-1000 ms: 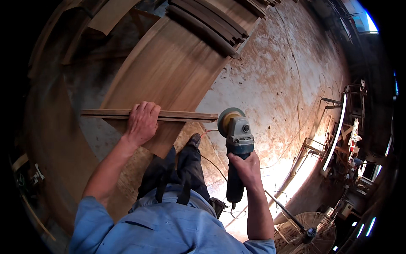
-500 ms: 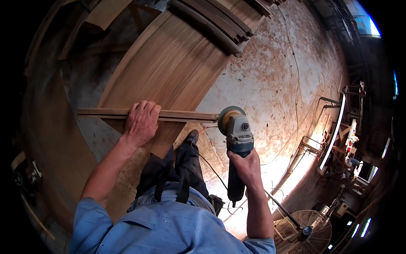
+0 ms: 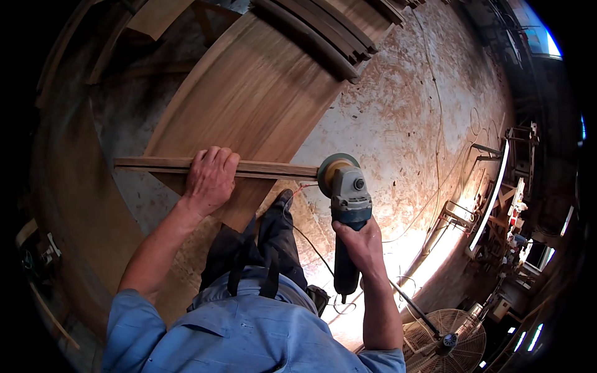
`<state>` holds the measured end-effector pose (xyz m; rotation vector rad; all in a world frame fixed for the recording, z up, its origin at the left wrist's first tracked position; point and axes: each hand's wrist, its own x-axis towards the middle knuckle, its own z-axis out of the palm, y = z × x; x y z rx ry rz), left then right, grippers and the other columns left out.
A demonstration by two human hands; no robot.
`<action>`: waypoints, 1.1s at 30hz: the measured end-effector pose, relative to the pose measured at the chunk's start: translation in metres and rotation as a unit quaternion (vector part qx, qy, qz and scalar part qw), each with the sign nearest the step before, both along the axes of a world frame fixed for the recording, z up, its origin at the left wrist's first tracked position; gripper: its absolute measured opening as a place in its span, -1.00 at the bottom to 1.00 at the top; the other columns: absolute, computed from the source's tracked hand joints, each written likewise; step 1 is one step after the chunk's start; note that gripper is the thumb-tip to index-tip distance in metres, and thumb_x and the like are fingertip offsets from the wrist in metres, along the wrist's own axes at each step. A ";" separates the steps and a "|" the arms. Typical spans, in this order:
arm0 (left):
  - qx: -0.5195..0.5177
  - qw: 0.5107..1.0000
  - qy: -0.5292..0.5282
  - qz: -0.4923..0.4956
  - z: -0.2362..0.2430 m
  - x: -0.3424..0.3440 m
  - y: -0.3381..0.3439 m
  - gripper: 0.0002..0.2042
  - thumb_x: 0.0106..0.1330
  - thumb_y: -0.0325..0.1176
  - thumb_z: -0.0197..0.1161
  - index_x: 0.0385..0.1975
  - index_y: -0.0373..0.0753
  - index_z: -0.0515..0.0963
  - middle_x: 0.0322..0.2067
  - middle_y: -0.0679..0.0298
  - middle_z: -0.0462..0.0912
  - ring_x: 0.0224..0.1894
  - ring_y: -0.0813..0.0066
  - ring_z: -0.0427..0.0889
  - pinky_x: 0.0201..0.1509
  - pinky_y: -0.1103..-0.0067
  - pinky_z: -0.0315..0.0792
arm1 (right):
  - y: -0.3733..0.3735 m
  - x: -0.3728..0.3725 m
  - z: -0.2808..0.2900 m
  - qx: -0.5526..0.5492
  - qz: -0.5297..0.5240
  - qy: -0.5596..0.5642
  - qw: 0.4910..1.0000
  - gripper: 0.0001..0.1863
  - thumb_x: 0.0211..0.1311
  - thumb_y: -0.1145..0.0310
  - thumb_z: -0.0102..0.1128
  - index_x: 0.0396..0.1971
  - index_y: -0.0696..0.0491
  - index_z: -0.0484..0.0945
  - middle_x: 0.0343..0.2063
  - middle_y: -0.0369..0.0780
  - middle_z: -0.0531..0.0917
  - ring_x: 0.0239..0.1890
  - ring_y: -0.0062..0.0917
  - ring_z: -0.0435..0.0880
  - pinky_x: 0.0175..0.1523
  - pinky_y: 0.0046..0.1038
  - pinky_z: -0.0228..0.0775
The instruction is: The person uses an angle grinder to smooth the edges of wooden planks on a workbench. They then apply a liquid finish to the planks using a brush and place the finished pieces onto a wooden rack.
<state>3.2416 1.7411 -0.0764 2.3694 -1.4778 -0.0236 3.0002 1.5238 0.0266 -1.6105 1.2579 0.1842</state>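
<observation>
My left hand (image 3: 211,179) is closed over a long, narrow wooden strip (image 3: 273,169) with a groove along its side. The strip lies crosswise on a broad wooden board (image 3: 242,105), and both its ends stick out past the board. In my right hand (image 3: 362,244) is an angle grinder (image 3: 351,202), gripped round its body just behind the grey head. Its round disc (image 3: 336,171) is up against the strip's right end; whether it spins I cannot tell. My left fingertips are curled over the strip's far side, and its grip underneath is hidden.
Several dark moulded wooden lengths (image 3: 311,37) lie across the board's far part. A cable (image 3: 314,245) hangs near my right leg. At the lower right stands a round caged fan (image 3: 444,342). Tools and clutter (image 3: 516,217) line the right side, and a thin cord (image 3: 435,93) runs over the stained floor.
The grinder's head and disc have shifted slightly left and up, staying at the strip's end. My left hand sits marginally farther right; both hands keep their hold.
</observation>
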 end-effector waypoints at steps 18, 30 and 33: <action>0.003 1.000 -0.003 0.002 -0.001 0.001 -0.001 -0.73 0.10 -0.45 0.17 -0.15 -0.20 0.47 -0.20 0.24 0.51 -0.07 0.28 0.48 0.01 0.37 0.34 | -0.001 -0.002 -0.003 0.015 -0.005 -0.019 1.000 -0.52 0.02 0.27 0.41 -0.08 0.17 0.52 -0.27 -0.19 0.65 -0.23 -0.51 0.62 -0.07 -0.43 0.46; 0.013 1.000 0.006 0.004 -0.001 0.001 0.000 -0.70 0.07 -0.45 0.20 -0.14 -0.20 0.47 -0.18 0.24 0.51 -0.07 0.27 0.48 0.03 0.37 0.33 | -0.006 -0.016 -0.004 0.032 -0.061 -0.010 0.998 -0.61 0.06 0.31 0.38 -0.15 0.17 0.53 -0.36 -0.26 0.64 -0.32 -0.59 0.60 -0.18 -0.49 0.46; 0.030 1.000 -0.005 0.003 -0.001 0.000 -0.001 -0.69 0.06 -0.45 0.21 -0.14 -0.20 0.47 -0.18 0.24 0.52 -0.06 0.27 0.48 0.03 0.37 0.33 | -0.004 -0.017 -0.005 0.056 -0.045 -0.037 0.997 -0.63 0.08 0.31 0.39 -0.16 0.16 0.53 -0.36 -0.28 0.63 -0.33 -0.61 0.58 -0.19 -0.51 0.44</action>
